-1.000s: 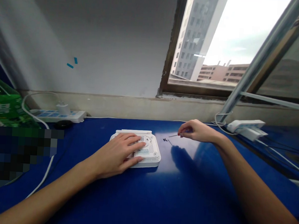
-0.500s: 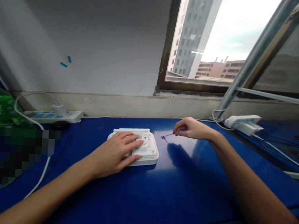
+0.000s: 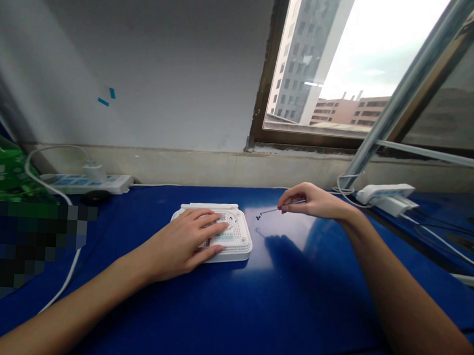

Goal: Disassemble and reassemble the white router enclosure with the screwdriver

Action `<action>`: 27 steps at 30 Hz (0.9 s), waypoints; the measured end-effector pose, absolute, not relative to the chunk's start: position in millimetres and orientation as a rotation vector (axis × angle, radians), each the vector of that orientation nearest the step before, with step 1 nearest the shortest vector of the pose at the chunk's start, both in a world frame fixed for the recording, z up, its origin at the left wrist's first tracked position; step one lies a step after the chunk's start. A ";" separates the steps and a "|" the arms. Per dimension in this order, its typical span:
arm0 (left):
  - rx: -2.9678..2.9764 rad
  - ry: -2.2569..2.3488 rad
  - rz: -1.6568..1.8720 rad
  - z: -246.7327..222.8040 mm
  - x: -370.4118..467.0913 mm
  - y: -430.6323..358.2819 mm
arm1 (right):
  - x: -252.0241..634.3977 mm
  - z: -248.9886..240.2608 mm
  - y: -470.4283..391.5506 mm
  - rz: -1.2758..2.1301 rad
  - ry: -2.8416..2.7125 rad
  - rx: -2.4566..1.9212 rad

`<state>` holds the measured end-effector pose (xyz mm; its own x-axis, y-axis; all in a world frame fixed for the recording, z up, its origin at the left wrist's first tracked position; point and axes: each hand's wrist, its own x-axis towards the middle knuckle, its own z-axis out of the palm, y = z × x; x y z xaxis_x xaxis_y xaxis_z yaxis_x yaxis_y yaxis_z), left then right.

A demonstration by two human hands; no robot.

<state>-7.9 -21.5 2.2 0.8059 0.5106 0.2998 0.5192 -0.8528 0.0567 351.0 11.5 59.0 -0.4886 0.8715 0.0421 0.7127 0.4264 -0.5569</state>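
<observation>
A: Leftmost, what do we log?
B: Green bottle [image 3: 6, 171], then left strip [image 3: 120, 185] with a charger [image 3: 95, 173] plugged in, at the back of the worktop [image 3: 212, 315]. Probably put there to leave us room in front.
A: Left hand [image 3: 191, 239]?
B: Spread, palm down on the white box [image 3: 238, 247]. We'd say the flat press steadies it; fingers aren't wrapped round anything.
A: And the box?
B: Flat on the worktop, near the middle, vented face up. Left part's hidden by the hand, so we can't tell what's there.
A: Next, right?
B: Dark bits [image 3: 258, 218], in a small cluster just beside the box. Grouped, we guess, so they're easy to reach and don't scatter.
A: Right hand [image 3: 310, 199]?
B: Pinching a thin rod [image 3: 270, 211] in the fingertips, tip aimed left at the bits. Likely a light grip for fine aim. We can't tell if the tip touches one.
A: Far right?
B: Right strip [image 3: 386, 193] with plugs, well apart from the box.
</observation>
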 end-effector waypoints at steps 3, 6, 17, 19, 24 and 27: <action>-2.955 -0.852 -0.462 4.0 -7.0 -22.3 | 340.2 59.4 8.8 0.722 -2.309 -1.261; -2.956 -0.854 -0.472 4.9 -6.9 -22.8 | 326.0 55.3 8.0 0.692 -2.299 -1.164; -2.952 -0.841 -0.473 6.2 -6.5 -23.3 | 304.9 41.7 9.2 0.615 -2.354 -1.095; -2.959 -0.852 -0.462 6.2 -6.6 -23.4 | 305.4 39.9 10.1 0.643 -2.378 -1.114; -2.900 -1.014 -0.443 -0.5 -10.3 -20.2 | 307.9 42.0 9.5 0.593 -2.404 -1.144; -2.858 -1.150 -0.400 -5.5 -13.9 -16.9 | 309.2 45.6 8.0 0.563 -2.403 -1.146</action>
<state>-13.9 -16.9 -5.5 0.6929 0.6765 0.2495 0.6855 -0.7254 0.0630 309.2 8.0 45.6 -0.5738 0.7959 0.1932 0.6272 0.5787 -0.5213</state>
